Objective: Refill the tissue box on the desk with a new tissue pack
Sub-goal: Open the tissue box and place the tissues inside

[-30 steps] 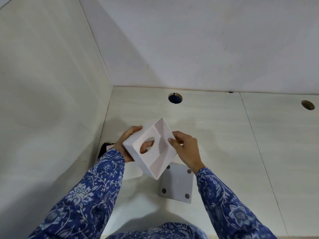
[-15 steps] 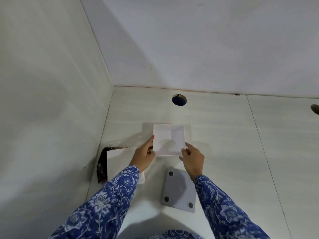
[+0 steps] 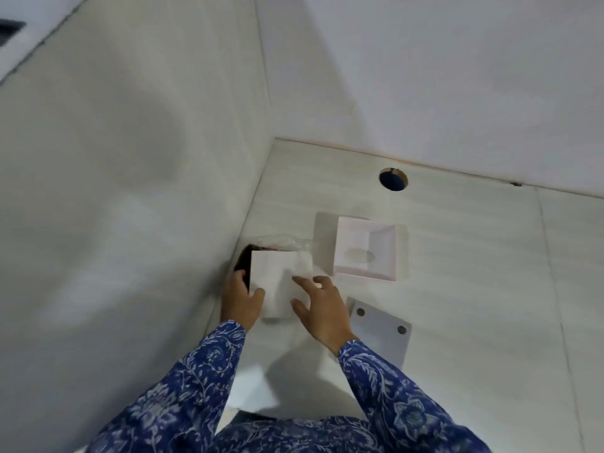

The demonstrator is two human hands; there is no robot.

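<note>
1. Tissue box shell (image 3: 366, 248) now sits upside down on the desk (image 3: 474, 289), centre-right of the frame, open side up, dispensing hole visible in its floor. A second ago both hands held it in the air; it is now released, with no hand near it.
2. Both hands have moved to the tissue pack (image 3: 281, 282), left of centre, close to the side wall (image 3: 130, 191). Left hand (image 3: 240, 297) grips the pack's left edge, thumb on top. Right hand (image 3: 322, 310) hovers, fingers spread, over its right edge; contact uncertain.
3. Judgement: shell emptied and parked; next step is unwrapping or lifting the pack.
4. Grey base plate (image 3: 380, 328) lies lower right of the pack, partly covered by the right wrist.
5. Hard to read: motion blur throughout. Clear wrapper (image 3: 287, 241) above the pack is faint. A dark item (image 3: 242, 259) behind the pack is mostly hidden; identity unknown.
</note>
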